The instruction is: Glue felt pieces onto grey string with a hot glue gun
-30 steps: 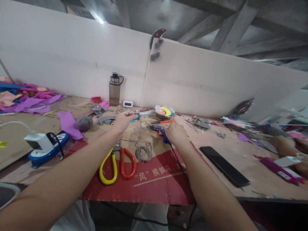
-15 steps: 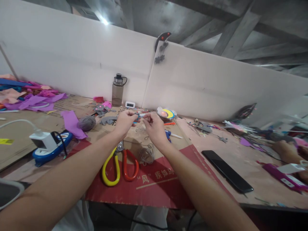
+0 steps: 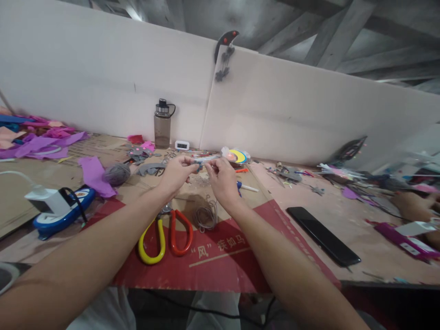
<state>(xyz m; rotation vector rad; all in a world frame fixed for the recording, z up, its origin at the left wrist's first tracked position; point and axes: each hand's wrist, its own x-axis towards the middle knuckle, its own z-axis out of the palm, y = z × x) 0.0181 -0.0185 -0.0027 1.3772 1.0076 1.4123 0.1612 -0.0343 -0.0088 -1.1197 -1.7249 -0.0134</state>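
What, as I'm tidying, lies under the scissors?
Mostly red cardboard shows under the scissor handles; the left hand and wrist hide most of the blades, so anything beneath them cannot be seen.

The person is using two hands [image 3: 177, 175] [image 3: 222, 181]. Two power strips [image 3: 67, 219] [image 3: 409, 243] are showing, one blue and one magenta. One pair of scissors [image 3: 173, 231], one phone [image 3: 323, 236], one bottle [image 3: 162, 130], one white display device [image 3: 182, 145], one yarn ball [image 3: 117, 174], one cord coil [image 3: 206, 226] and one crescent ornament [image 3: 224, 40] are also showing.
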